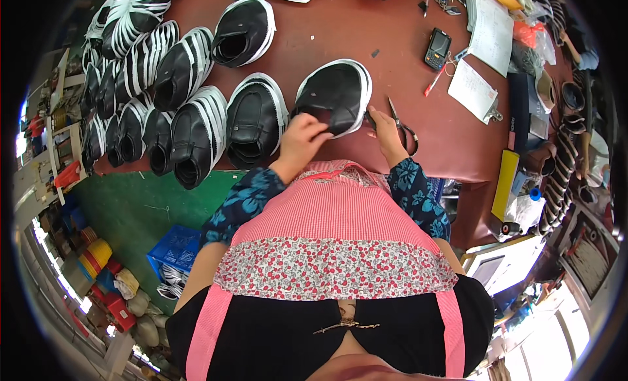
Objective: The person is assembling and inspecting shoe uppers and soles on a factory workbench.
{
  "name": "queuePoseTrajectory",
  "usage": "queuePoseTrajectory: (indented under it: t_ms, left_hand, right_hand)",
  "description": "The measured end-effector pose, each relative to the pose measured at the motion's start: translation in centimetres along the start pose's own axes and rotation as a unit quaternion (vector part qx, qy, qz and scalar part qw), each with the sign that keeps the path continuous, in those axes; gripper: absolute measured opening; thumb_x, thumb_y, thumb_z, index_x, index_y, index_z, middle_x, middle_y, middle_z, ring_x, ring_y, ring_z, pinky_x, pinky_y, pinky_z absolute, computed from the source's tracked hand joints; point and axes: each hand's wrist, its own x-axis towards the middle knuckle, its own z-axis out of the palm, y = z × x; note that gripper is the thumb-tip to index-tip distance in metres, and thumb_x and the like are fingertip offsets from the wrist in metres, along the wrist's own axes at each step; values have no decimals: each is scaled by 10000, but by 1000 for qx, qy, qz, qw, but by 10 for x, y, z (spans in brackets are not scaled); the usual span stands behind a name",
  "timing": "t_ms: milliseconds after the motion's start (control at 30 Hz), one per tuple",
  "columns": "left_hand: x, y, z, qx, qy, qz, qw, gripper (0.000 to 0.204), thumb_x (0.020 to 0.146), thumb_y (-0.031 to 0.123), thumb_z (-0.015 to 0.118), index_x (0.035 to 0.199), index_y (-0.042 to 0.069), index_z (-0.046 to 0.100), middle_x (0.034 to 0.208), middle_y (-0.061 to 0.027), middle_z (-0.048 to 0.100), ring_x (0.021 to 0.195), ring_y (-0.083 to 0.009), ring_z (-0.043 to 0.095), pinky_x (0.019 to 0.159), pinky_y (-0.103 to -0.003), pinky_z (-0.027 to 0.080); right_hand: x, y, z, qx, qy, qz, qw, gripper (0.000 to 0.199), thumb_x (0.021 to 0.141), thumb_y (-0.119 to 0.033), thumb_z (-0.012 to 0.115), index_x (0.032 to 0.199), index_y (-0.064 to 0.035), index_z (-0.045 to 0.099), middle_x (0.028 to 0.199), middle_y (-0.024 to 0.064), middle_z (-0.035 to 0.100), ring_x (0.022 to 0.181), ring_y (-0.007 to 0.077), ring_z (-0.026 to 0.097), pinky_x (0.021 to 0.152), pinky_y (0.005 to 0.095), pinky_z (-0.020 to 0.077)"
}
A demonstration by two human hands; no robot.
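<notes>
A black shoe with a white edge [332, 86] lies on the brown table in front of me, its opening toward me. My left hand [302, 140] is at the near left of that opening, thumb and fingers pinched together on its edge. My right hand [387, 133] is at the shoe's near right side, fingers curled. Something small and dark shows by its fingertips, too little to name. Right beside this hand lies a pair of black-handled scissors [409, 137], blades pointing away. Another black shoe [255, 122] stands just left of my left hand.
Rows of black shoes with white edges [196, 135] fill the table's left side. At the right lie a handheld scanner [437, 48], a red pen [433, 83], a clipboard [472, 90] and an open notebook [490, 31]. Below left stands a blue crate [175, 247] on green floor.
</notes>
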Motion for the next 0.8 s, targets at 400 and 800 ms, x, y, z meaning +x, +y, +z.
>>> queuePoseTrajectory:
  t_ms: [400, 800]
  left_hand:
    - [-17, 4, -69, -448, 97, -360, 812, 328, 1010, 34, 782, 1331, -2, 727, 1241, -58, 778, 1110, -180, 748, 1019, -352, 593]
    - [-19, -27, 20, 136, -236, 46, 961, 549, 910, 156, 842, 1377, -16, 608, 1289, -256, 686, 1231, -464, 637, 1064, -507, 510]
  right_hand:
    - [26, 32, -5, 173, 75, 36, 981, 401, 1110, -414, 654, 1189, -29, 734, 1090, 109, 838, 892, 176, 801, 722, 289, 550]
    - [21, 21, -5, 174, 48, 52, 982, 448, 1104, -464, 640, 1177, -26, 698, 1163, 175, 834, 962, 243, 818, 770, 325, 566]
